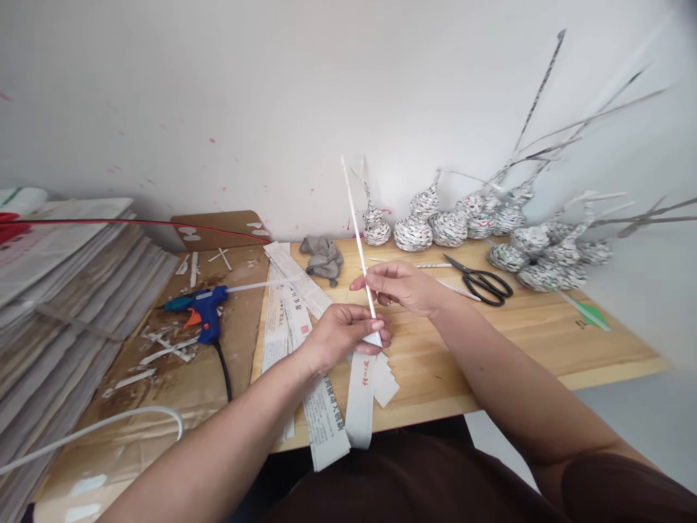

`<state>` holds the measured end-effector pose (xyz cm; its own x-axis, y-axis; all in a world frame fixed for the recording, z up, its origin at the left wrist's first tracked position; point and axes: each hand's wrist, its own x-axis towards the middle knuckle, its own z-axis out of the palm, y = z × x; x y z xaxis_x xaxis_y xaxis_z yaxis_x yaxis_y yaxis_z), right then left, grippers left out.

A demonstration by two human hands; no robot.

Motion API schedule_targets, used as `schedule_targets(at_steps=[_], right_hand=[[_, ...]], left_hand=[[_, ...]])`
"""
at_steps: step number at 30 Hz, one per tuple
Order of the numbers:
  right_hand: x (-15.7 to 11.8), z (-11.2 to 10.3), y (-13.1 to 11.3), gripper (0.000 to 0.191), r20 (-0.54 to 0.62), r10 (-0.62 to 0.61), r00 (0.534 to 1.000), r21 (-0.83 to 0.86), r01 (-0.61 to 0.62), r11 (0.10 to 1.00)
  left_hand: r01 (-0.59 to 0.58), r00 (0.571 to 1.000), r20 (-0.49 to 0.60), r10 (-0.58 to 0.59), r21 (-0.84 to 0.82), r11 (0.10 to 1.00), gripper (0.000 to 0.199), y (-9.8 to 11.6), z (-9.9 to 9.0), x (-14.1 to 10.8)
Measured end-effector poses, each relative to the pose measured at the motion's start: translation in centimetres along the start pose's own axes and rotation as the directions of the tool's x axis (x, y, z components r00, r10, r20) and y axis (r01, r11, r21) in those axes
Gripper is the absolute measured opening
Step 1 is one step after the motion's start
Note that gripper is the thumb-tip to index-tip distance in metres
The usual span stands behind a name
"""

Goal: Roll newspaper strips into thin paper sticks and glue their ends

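Note:
A thin white rolled paper tube [356, 229] rises at a slant between my hands, its lower end running into a newspaper strip [360, 407] that hangs over the table's front edge. My left hand [348, 330] pinches the tube's lower end where the strip wraps on. Higher up, my right hand [400, 285] has thumb and fingers closed on the tube. Under my left arm lie several more printed newspaper strips [288, 312], fanned out on the wooden table [430, 363].
Woven paper gourds [414, 231] line the wall, some with long stalks sticking out. Black scissors [482, 282] lie to the right, a grey cloth [322, 258] behind my hands. At left are a blue glue gun [207, 312] on cardboard and a tall newspaper stack [70, 312].

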<state>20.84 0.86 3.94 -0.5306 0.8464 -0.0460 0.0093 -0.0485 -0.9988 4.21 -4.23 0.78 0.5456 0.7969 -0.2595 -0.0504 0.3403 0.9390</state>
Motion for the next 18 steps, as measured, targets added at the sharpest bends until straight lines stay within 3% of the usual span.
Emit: schedule_targets(at_steps=[2,6,11,16,18], right_hand=[[-0.03,-0.05,0.02,0.030,0.040,0.022,0.999,-0.017,-0.021,1.000],[0.05,0.05,0.13,0.030,-0.133,0.030,0.991,0.100,-0.017,0.995],[-0.08,0.06,0.04,0.032,0.024,0.039,0.999,0.048,-0.040,0.998],[0.01,0.02,0.11,0.027,-0.111,0.036,0.993,0.126,-0.022,0.992],[0.01,-0.05,0.14,0.028,-0.063,0.045,0.997,0.129,-0.037,0.991]], left_hand=[[0.001,1.000,-0.007,-0.001,-0.005,1.000,0.031,0.02,0.00,0.00],[0.021,0.999,0.025,-0.021,-0.024,0.999,0.032,-0.03,0.00,-0.02],[0.007,1.000,-0.012,-0.007,-0.030,1.000,0.033,-0.04,0.05,-0.02],[0.030,0.999,0.041,-0.028,-0.047,0.998,0.033,-0.22,0.21,0.00],[0.025,0.999,0.028,-0.024,-0.051,0.998,0.033,-0.22,0.19,0.02]])
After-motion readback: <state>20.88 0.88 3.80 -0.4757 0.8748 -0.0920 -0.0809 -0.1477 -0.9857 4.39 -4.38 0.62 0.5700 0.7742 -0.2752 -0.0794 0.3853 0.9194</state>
